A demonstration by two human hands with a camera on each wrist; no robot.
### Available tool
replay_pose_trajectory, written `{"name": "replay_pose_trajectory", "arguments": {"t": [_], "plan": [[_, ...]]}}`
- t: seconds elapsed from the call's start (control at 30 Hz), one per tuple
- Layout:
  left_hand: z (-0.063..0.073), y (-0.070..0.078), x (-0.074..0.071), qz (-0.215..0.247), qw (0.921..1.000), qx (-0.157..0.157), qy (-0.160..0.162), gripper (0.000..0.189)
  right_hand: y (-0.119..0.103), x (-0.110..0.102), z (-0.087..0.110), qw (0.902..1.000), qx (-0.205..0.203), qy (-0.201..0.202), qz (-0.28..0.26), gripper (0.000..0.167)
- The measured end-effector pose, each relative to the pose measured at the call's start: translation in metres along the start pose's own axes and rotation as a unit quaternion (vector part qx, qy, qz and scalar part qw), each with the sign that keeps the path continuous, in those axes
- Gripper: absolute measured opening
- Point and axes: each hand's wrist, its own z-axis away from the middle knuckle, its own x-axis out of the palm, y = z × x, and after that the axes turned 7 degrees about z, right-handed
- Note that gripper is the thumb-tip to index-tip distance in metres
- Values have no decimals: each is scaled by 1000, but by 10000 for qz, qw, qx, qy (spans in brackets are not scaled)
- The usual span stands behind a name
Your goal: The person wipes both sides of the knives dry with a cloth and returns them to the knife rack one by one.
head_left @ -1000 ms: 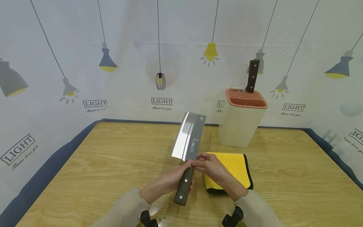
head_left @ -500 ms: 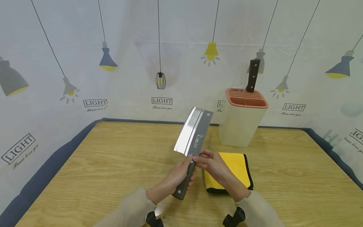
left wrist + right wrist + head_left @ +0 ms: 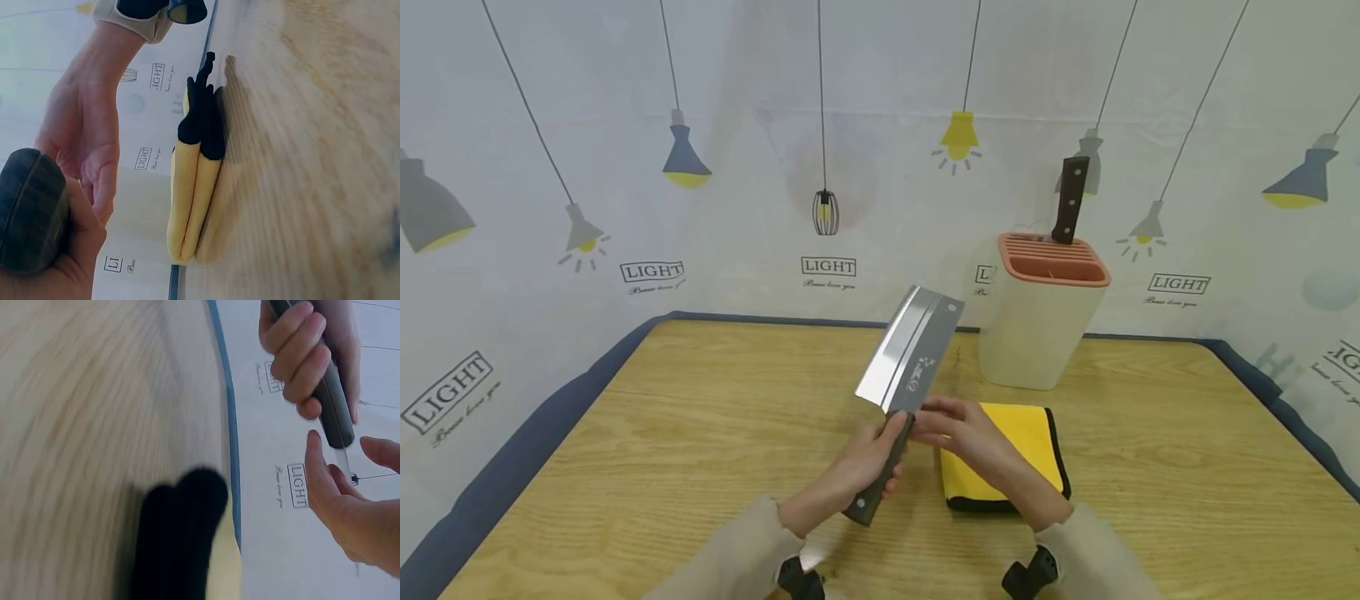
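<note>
1. The left hand point(image 3: 859, 460) gripped the cleaver point(image 3: 901, 387) by its handle point(image 3: 867, 500), the blade point(image 3: 923, 329) tilted above the table point(image 3: 700, 433).
2. The right hand point(image 3: 967, 437) had fingers loosely parted beside the handle's top; contact could not be told.
3. The cloth point(image 3: 1018, 442) lay folded near the right hand.
4. Good handling probably called for a firm left grip, with right fingertips clear of the edge point(image 3: 890, 343).

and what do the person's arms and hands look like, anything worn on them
The person wears long, plain cream fabric sleeves. The left hand and right hand wear no gloves. Small black devices are worn at both wrists, the right one with a rounded cylindrical end.
</note>
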Motion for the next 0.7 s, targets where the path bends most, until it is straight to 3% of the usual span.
{"name": "replay_pose_trajectory", "arguments": {"t": [0.07,0.13,0.2,0.3,0.37,0.43,0.57,0.7], "plan": [[1,0,-2,-19,10000,-5,-3,52,1,-5,3,9971,-188,4,732,42],[2,1,-5,-23,10000,-17,2,52,3,-12,8,9830,-426,66,1783,40],[3,1,-7,-62,10000,-6,18,53,3,-17,14,9554,-625,83,2887,39],[3,0,-11,-126,9999,10,8,56,5,-25,23,8997,-738,-31,4302,39],[4,-1,-13,-159,9999,15,-14,57,6,-29,31,8724,-611,-256,4842,47],[5,-1,-15,-158,9999,8,-55,58,8,-33,38,8511,-362,-482,5216,59],[5,-1,-17,-134,9999,-11,-91,58,15,-39,48,8291,209,-906,5514,81],[4,0,-18,-149,9998,24,-95,57,22,-40,49,8148,376,-1005,5697,83]]}}
